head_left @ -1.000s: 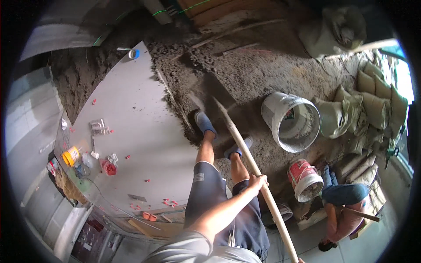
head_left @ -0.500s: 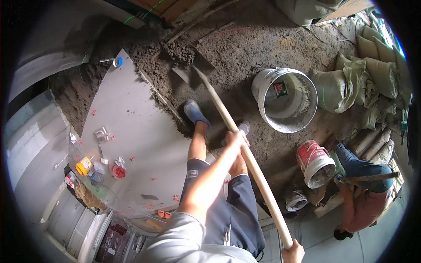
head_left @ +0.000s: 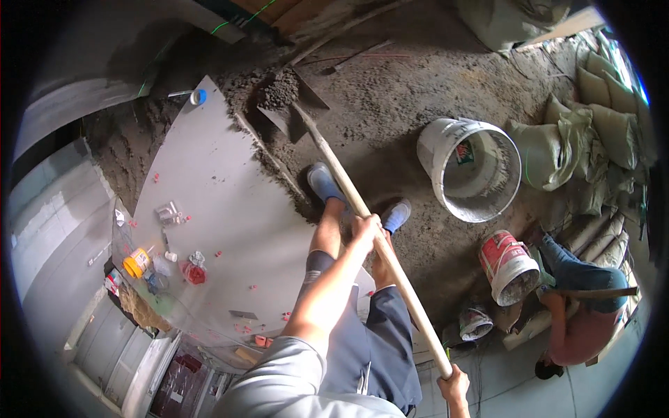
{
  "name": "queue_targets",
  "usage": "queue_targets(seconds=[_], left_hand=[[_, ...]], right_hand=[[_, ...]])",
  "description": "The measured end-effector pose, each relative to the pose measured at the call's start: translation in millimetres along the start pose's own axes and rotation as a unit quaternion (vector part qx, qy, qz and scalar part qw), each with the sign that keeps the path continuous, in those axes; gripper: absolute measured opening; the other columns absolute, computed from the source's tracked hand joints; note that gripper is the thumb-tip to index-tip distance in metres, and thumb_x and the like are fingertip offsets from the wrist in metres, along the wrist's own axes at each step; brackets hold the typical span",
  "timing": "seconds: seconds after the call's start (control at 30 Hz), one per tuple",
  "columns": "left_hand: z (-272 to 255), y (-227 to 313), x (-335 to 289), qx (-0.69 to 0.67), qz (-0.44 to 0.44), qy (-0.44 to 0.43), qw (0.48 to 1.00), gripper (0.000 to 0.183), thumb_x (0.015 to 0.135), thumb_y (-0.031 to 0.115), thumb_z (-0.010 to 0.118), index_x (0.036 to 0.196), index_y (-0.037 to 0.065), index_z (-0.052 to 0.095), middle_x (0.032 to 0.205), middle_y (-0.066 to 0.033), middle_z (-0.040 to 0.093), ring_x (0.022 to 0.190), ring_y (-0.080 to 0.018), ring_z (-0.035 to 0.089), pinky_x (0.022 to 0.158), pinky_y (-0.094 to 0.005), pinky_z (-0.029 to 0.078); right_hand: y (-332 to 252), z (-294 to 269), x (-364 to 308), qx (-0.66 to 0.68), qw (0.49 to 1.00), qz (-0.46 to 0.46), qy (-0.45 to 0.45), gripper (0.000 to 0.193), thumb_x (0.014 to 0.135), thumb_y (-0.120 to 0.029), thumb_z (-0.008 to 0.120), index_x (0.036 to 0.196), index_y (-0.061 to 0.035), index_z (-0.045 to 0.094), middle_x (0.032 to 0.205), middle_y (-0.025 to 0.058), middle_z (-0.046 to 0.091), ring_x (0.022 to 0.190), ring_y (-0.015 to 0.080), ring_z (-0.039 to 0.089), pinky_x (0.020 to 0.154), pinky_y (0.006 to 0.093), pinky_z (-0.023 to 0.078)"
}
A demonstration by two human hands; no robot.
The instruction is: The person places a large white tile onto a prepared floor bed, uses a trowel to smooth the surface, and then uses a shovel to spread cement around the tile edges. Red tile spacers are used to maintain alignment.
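Observation:
A shovel with a long wooden handle (head_left: 401,279) slants across the middle of the view. My left hand (head_left: 367,228) is wrapped round the handle near its middle. Lower right, my right hand (head_left: 454,384) grips the handle's near end. At the far end, the dark metal shovel blade (head_left: 312,99) bears a heap of grey sandy mortar (head_left: 279,90). The blade is beside the corner of the large pale tile floor (head_left: 202,202), over dark loose mortar. My shoes stand on either side of the handle.
A large white bucket (head_left: 435,164) stands right of my feet, with a red and white bucket (head_left: 502,254) nearer. Filled sacks (head_left: 613,132) line the right side. A person (head_left: 585,327) crouches at lower right. A yellow tub (head_left: 136,262) and small red pieces lie on the tiles.
The shovel blade has shifted a little left and a heap of mortar now shows plainly on it. My right hand has moved slightly left and up with the handle. The view has shifted.

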State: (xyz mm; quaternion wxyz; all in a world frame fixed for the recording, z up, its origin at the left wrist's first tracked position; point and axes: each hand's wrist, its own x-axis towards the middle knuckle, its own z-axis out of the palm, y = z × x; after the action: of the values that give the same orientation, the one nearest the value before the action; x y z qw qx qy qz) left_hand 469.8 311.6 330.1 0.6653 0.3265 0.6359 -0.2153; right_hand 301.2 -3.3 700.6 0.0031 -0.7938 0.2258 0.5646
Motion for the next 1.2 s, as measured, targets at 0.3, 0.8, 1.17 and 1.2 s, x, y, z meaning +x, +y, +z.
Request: queue_targets(seconds=[0.3, 0.8, 1.17, 1.2], left_hand=[[-81.9, 42.5, -55.5, -0.106, 0.002, -0.004, 0.994, 0.017, 0.080, 0.003, 0.060, 0.068, 0.003, 0.049, 0.055, -0.0073, 0.052, 0.043, -0.0211, 0.055, 0.040, -0.0348, 0.049], [-304.7, 320.1, -69.5, -0.177, 0.159, 0.151, 0.960, 0.008, 0.075, 0.007, 0.056, 0.073, 0.004, 0.049, 0.055, -0.0080, 0.049, 0.043, -0.0233, 0.053, 0.040, -0.0366, 0.045], [-59.8, 55.9, -126.7, -0.090, 0.012, -0.015, 0.996, 0.019, 0.082, 0.005, 0.062, 0.088, 0.000, 0.044, 0.061, -0.0073, 0.055, 0.044, -0.0189, 0.058, 0.039, -0.0332, 0.049], [-50.8, 65.8, -127.7, -0.050, -0.004, -0.020, 0.999, 0.018, 0.084, 0.007, 0.059, 0.067, 0.003, 0.053, 0.057, -0.0067, 0.055, 0.045, -0.0187, 0.059, 0.041, -0.0328, 0.048]], right_hand=[[11.5, -11.2, -53.1, -0.154, 0.987, -0.011, 0.037, 0.055, 0.073, -0.033, 0.071, 0.120, -0.0054, 0.066, 0.094, 0.0198, 0.072, 0.089, 0.0374, 0.069, 0.080, 0.0450, 0.055], [-337.1, -114.3, -78.2, -0.178, 0.954, -0.238, -0.036, 0.029, 0.076, -0.031, 0.068, 0.089, -0.0061, 0.062, 0.074, 0.0176, 0.067, 0.073, 0.0377, 0.068, 0.068, 0.0476, 0.054], [-248.6, -237.6, -74.6, -0.051, 0.941, -0.222, 0.252, 0.038, 0.065, -0.020, 0.066, 0.097, 0.0001, 0.061, 0.090, 0.0184, 0.067, 0.087, 0.0333, 0.067, 0.078, 0.0396, 0.051], [-287.7, -249.3, -76.8, 0.005, 0.919, -0.274, 0.282, 0.039, 0.066, -0.018, 0.065, 0.099, 0.0010, 0.061, 0.092, 0.0190, 0.067, 0.088, 0.0329, 0.067, 0.079, 0.0390, 0.051]])
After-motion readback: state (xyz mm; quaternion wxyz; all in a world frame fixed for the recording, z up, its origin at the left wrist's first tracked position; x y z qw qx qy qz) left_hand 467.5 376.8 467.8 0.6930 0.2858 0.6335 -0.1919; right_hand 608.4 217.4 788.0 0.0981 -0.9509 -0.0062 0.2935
